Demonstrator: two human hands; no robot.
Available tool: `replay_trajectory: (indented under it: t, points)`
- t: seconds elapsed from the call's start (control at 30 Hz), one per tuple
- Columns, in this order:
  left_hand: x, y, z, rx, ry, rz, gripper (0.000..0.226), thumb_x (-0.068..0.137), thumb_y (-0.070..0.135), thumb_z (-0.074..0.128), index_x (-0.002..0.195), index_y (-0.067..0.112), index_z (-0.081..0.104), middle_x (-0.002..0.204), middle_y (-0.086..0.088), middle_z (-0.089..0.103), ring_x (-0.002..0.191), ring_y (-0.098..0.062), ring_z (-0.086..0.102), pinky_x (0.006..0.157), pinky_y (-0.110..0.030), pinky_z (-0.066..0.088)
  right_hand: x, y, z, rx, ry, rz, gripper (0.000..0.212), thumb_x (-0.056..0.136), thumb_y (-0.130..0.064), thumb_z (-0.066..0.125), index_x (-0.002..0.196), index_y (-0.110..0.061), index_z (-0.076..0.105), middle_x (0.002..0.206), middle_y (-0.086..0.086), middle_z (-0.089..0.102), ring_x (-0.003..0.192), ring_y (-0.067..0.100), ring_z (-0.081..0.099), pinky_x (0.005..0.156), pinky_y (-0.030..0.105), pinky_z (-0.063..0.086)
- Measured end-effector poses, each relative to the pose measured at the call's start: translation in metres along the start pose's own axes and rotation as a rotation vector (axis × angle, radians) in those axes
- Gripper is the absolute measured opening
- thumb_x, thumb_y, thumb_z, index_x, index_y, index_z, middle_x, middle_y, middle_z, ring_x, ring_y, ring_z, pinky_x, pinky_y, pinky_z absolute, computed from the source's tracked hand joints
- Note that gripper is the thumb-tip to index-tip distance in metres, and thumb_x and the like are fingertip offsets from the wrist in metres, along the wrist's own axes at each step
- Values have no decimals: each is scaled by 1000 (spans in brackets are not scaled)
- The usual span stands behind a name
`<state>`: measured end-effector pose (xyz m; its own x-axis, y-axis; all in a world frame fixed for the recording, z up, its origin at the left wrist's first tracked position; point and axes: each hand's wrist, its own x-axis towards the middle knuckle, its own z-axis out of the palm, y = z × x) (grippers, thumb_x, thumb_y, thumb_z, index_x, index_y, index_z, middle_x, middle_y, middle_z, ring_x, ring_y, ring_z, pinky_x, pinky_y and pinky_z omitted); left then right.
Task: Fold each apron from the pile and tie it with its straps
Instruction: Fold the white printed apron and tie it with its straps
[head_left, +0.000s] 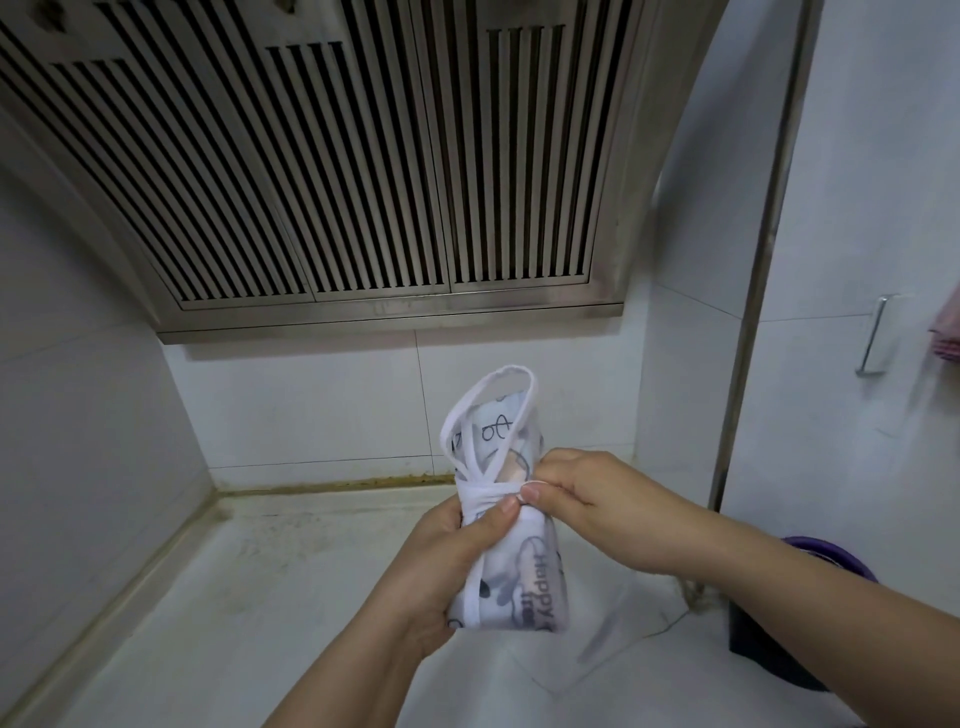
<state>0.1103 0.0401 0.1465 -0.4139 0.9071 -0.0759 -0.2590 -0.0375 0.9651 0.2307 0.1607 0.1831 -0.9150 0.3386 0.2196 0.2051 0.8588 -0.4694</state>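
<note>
White printed fabric, the apron (511, 582), is rolled into a narrow upright bundle and held in the air above the pale countertop (249, 597), a little right of the scene's middle. Its white straps (485, 493) are wound round the bundle's waist, and one loop of strap stands up over the far end.

The left hand (441, 561) comes up from the near edge with the forearm slanting right. Its fingers are curled round the lower half of the bundle from the left side, and the thumb lies up along the fabric with its tip at the wound straps. The right hand (582, 499) reaches in from the right with the wrist roughly level. Its thumb and forefinger are pressed together on the straps at the bundle's right side, and the other fingers are folded behind them (how much strap sits inside the pinch cannot be made out).

Overhead hangs a slatted steel range hood (363, 182). Near right stands a dark bucket (779, 639) with a purple rim.
</note>
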Motion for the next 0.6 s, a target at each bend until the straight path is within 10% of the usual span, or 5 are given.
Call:
replay_trajectory:
  t: [0.17, 0.3, 0.6]
  points:
    - [-2, 2, 2, -271, -96, -58, 35, 84, 14, 58, 115, -2, 64, 95, -24, 67, 80, -30, 67, 68, -35, 56, 2, 11, -14, 377, -129, 22, 41, 100, -28, 43, 82, 8, 53, 73, 7, 43, 58, 6, 46, 67, 18, 46]
    - [-3, -1, -3, -250, -86, -81, 41, 86, 20, 60, 121, -1, 60, 99, -23, 67, 80, -30, 67, 66, -36, 55, -3, 14, -17, 537, -216, 17, 40, 95, -37, 42, 62, -14, 41, 52, 2, 29, 51, 13, 30, 80, 30, 52]
    - [3, 4, -9, 2, -108, -58, 46, 83, 38, 66, 119, 9, 63, 109, -18, 69, 94, -28, 68, 78, -38, 57, -3, 5, -9, -57, -65, -44, 40, 99, -32, 44, 73, -3, 50, 76, 9, 56, 71, 20, 52, 75, 42, 45]
